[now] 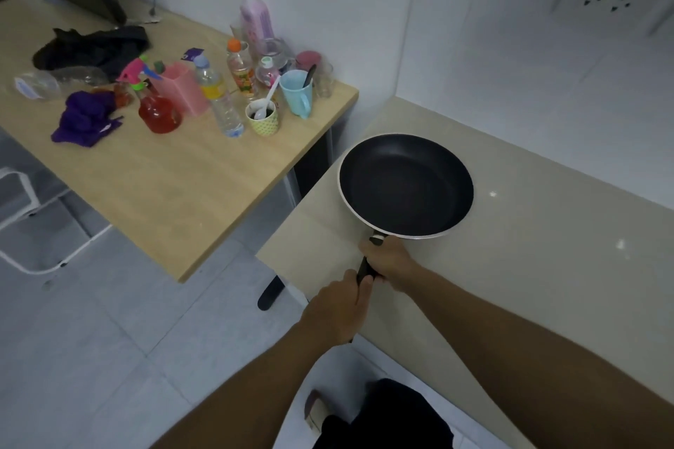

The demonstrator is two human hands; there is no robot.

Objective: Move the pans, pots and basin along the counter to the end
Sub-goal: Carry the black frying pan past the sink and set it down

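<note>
A black non-stick frying pan (pixel 405 186) with a pale rim lies at the left end of the beige counter (pixel 547 248), close to the wall corner. Its black handle points toward me over the counter's front edge. My right hand (pixel 388 262) grips the handle just behind the pan. My left hand (pixel 337 313) grips the handle's near end, fingers wrapped around it. No other pans, pots or basin are in sight.
A wooden table (pixel 175 193) stands left of the counter, crowded with bottles, cups (pixel 297 93), a pink holder, a purple cloth (pixel 85 118) and a black cloth. A narrow gap separates table and counter. White walls close the corner; tiled floor lies below.
</note>
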